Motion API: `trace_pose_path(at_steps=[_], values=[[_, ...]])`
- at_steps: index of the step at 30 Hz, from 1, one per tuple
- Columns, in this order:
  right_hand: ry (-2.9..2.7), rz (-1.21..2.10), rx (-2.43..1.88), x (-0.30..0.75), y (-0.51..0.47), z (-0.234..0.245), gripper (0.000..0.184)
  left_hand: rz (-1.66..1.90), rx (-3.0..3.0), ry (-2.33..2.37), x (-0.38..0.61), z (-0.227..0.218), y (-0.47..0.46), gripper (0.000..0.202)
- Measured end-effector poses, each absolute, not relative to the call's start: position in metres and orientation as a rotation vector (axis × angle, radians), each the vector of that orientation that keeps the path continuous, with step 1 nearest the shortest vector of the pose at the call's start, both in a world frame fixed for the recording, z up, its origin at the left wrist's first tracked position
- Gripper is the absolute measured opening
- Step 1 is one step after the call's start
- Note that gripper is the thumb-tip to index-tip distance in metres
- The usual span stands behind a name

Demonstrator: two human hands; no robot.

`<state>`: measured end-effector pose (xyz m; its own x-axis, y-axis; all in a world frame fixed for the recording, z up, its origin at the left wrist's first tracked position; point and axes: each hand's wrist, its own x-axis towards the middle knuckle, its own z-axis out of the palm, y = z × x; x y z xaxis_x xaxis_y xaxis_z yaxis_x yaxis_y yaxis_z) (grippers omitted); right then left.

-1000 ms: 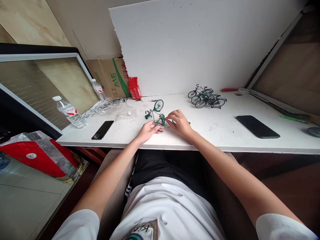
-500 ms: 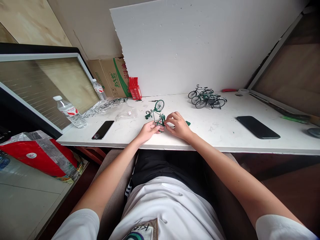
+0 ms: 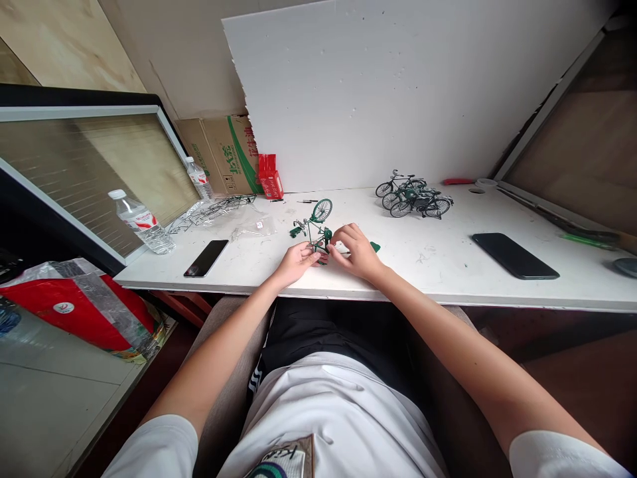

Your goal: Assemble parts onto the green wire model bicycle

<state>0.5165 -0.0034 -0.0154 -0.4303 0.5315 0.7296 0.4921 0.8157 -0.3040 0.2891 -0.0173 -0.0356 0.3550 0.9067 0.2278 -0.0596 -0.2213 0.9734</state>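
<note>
A green model bicycle (image 3: 317, 229) is tilted over the front part of the table, its spoked wheel pointing up and away from me. My left hand (image 3: 297, 263) is closed on its lower end, thumb on top. Close against the bicycle's right side is my right hand (image 3: 354, 251), fingers bent and thumb and fingertips near each other. Whatever may be between those fingertips is too small to make out. Just past the right hand a small dark green piece (image 3: 375, 246) lies on the table.
Several finished-looking model bicycles (image 3: 413, 194) stand at the back right. Phones lie left (image 3: 206, 257) and right (image 3: 515, 255). Thin part frames (image 3: 213, 211), a clear plastic bag (image 3: 255, 227), a red box (image 3: 270, 178) and water bottles (image 3: 142, 222) occupy the left side.
My right hand's fingertips have shifted slightly at the bicycle's side. The left hand keeps its hold, and the whole view has moved a little.
</note>
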Motion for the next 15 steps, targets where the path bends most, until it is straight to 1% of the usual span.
trace_pose_path(at_steps=[4,8,12,15], values=[[-1.913,0.251,-0.883,0.519,0.005,-0.018,0.034,1.110,1.531,0.787,0.292,-0.034,-0.021,0.054],[-1.906,0.454,-0.914,0.524,0.014,-0.022,0.047,1.126,1.544,0.782,0.295,-0.036,-0.022,0.053],[-1.880,0.592,-0.876,0.524,0.016,-0.025,0.048,1.161,1.547,0.803,0.296,-0.040,-0.021,0.055],[-1.862,0.687,-0.873,0.524,0.016,-0.025,0.048,1.186,1.571,0.813,0.297,-0.043,-0.021,0.050]])
